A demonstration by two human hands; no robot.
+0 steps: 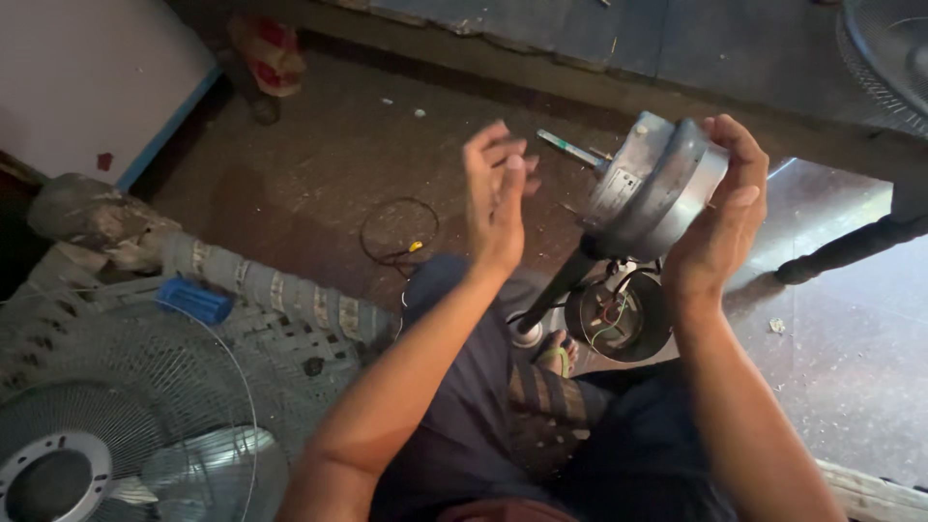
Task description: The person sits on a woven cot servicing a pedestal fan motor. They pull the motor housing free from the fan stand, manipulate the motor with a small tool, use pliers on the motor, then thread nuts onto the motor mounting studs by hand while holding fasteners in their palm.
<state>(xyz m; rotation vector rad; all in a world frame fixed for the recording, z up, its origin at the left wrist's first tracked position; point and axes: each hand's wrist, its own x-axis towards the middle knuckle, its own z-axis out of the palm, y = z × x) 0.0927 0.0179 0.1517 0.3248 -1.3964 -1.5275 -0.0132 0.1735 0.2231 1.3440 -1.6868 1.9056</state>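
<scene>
My right hand (720,217) grips a round grey metal fan motor (652,188) from its right side, fingers curled over the top edge. A thin steel shaft (570,148) sticks out of the motor toward the upper left. My left hand (495,193) is raised just left of the shaft, fingers apart, holding nothing. Below the motor hangs a black stem (561,285) and an open black housing (619,317) with coloured wires showing inside. My knees in dark trousers lie under both arms.
A wire fan guard with a grey hub (68,469) lies at the lower left beside a blue plastic piece (193,301). A loop of black wire (398,230) rests on the dirty floor. Another fan grille (889,53) shows at the top right, near a dark furniture leg (851,249).
</scene>
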